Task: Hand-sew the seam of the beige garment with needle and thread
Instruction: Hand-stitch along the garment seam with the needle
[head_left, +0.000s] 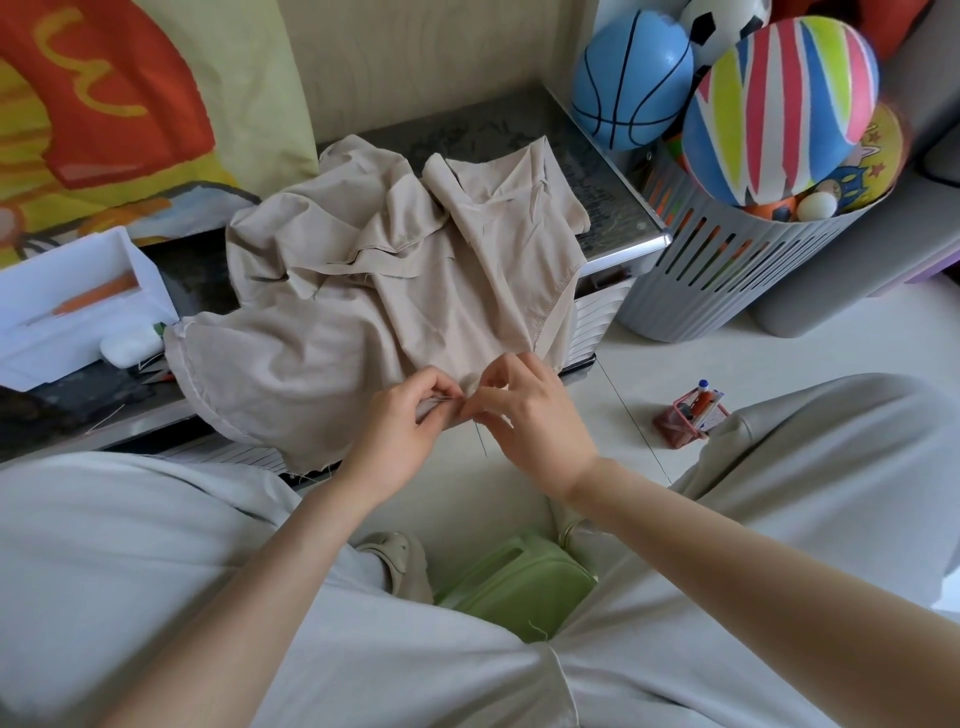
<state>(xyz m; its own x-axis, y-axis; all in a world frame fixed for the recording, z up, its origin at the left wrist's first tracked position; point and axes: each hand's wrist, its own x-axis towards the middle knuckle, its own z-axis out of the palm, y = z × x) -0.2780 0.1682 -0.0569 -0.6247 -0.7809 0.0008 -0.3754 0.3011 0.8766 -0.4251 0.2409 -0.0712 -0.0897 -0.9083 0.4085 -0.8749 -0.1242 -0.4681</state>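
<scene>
Dark desk (597, 171) carries beige garment (363, 291), spilling off at 6 o'clock | left hand (400, 431) pinches it there, right hand (530, 415) pinches needle (447, 398) (barely visible) | step: likely mid-stitch | next: draw thread (480, 439) through

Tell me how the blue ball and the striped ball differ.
The blue ball is plain blue with thin black basketball lines, while the striped ball has broad pink, blue, lime and white stripes. The striped ball sits in front and slightly overlaps the blue ball. In this view the striped ball looks larger than the blue ball. Both are round, smooth balls.
</scene>
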